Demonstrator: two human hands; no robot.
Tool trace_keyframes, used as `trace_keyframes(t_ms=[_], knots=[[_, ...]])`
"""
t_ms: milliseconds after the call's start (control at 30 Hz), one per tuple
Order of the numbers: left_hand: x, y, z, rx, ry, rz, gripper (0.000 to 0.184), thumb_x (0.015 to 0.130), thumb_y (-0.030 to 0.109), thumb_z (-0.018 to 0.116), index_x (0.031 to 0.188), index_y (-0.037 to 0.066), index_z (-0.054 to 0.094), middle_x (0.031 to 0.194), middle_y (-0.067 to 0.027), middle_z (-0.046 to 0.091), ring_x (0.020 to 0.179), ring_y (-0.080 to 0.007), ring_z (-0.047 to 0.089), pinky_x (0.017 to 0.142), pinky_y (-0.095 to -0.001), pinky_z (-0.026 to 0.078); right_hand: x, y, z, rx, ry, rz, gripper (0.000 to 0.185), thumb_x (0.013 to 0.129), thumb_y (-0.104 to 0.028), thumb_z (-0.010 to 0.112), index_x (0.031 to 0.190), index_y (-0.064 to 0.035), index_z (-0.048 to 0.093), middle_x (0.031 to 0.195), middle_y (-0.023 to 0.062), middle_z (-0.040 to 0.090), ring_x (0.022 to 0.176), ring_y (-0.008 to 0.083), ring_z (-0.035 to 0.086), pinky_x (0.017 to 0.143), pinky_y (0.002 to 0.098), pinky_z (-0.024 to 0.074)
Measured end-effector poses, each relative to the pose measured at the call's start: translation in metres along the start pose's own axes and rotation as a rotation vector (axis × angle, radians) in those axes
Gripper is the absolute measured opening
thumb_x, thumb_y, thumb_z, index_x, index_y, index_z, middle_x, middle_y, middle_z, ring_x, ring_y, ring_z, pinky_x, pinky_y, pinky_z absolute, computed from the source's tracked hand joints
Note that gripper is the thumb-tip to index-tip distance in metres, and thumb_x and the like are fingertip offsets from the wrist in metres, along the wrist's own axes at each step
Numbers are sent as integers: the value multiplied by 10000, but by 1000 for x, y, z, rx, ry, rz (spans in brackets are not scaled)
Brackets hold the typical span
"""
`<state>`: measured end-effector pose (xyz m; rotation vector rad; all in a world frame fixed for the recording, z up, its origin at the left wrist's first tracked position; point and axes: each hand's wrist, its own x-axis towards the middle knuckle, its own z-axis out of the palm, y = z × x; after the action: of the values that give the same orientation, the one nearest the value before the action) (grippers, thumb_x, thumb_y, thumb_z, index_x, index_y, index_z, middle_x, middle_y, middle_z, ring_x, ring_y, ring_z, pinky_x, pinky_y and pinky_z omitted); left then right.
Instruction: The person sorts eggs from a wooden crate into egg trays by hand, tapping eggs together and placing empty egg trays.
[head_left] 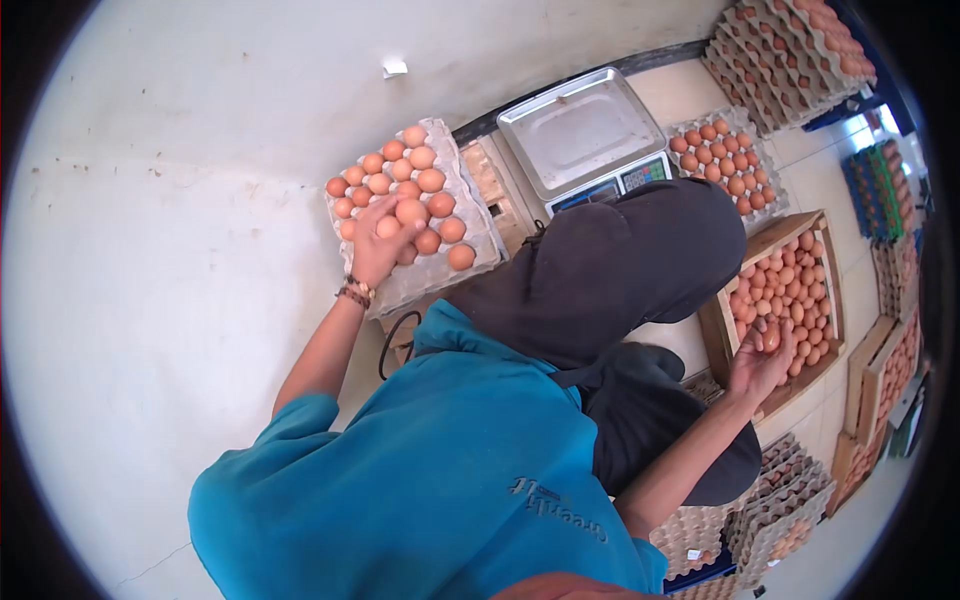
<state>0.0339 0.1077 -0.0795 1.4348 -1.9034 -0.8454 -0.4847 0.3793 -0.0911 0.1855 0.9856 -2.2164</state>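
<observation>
My left hand, with a beaded bracelet at its wrist, is over a grey cardboard egg tray partly filled with brown eggs. Its fingers close around an egg; a paler egg shows against the fingers, and I cannot tell if it is held too or rests in the tray. My right hand is at the near edge of a wooden crate full of loose brown eggs. Between its curled fingers is a brown egg.
A digital scale with a metal pan stands between the tray and another egg tray. Tall stacks of filled trays rise at top right. More stacked trays and crates line the right side. A pale wall bounds the left.
</observation>
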Motion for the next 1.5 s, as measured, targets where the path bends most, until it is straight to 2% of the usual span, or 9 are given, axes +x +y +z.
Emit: trace_keyframes(t_ms=[133,367,600,700,967,1200,1267,1400,1500], knots=[[-45,26,-3,150,-93,53,462,742,142,834,1161,53,662,1112,-121,684,1035,-286,648,938,-370,502,2,-1,-7,-1,-13,-13,200,988,-133,553,1102,13,476,986,111,550,822,192,560,536,202,451],[-76,2,14,315,-100,181,421,747,112,828,1137,68,676,1019,-79,687,950,-241,661,872,-349,532,8,-3,-17,-44,14,-56,211,985,-131,555,1104,22,471,982,123,543,824,210,560,556,216,464],[-83,-30,-3,-479,122,-520,439,958,241,621,1306,-1,506,1101,-112,597,1049,-190,565,880,-310,502,2,-6,-7,-5,33,-52,291,995,-185,513,1136,66,465,1044,179,547,863,253,558,582,241,484],[-96,-26,10,-242,173,-342,450,972,255,588,1326,-1,480,1129,-132,590,1092,-217,528,921,-355,475,0,-7,-5,30,34,-23,204,1005,-152,456,989,50,468,974,167,503,856,269,535,601,248,478],[-105,-17,18,398,121,12,443,834,149,758,1240,56,607,1167,-148,618,1131,-327,533,998,-410,423,6,0,-12,-12,-19,-98,388,933,-232,552,1168,75,516,1085,186,585,934,286,577,759,322,503],[-102,-27,18,423,109,172,412,829,119,774,1201,17,629,1199,-161,548,1145,-320,531,978,-409,445,-4,15,2,36,28,-90,634,834,-176,553,1353,145,380,1245,254,539,1092,367,567,965,429,507],[-90,-18,17,375,285,186,360,871,122,736,1195,6,630,1078,-151,594,1048,-308,577,936,-404,466,-1,18,2,58,26,-133,588,865,-156,520,1350,143,379,1311,251,495,1177,369,541,1036,478,484],[-21,25,20,-140,123,-33,188,951,151,613,1003,-20,672,842,-117,617,858,-299,604,869,-410,479,-5,18,31,-160,34,-311,427,928,-43,594,1316,75,459,1175,167,588,1081,263,630,974,405,543],[32,153,71,-278,22,414,272,975,125,511,814,-31,665,762,-103,632,760,-278,598,781,-395,489,-13,18,50,-417,-37,-486,450,875,1,691,1281,73,512,1166,128,591,1115,220,613,951,371,554]])
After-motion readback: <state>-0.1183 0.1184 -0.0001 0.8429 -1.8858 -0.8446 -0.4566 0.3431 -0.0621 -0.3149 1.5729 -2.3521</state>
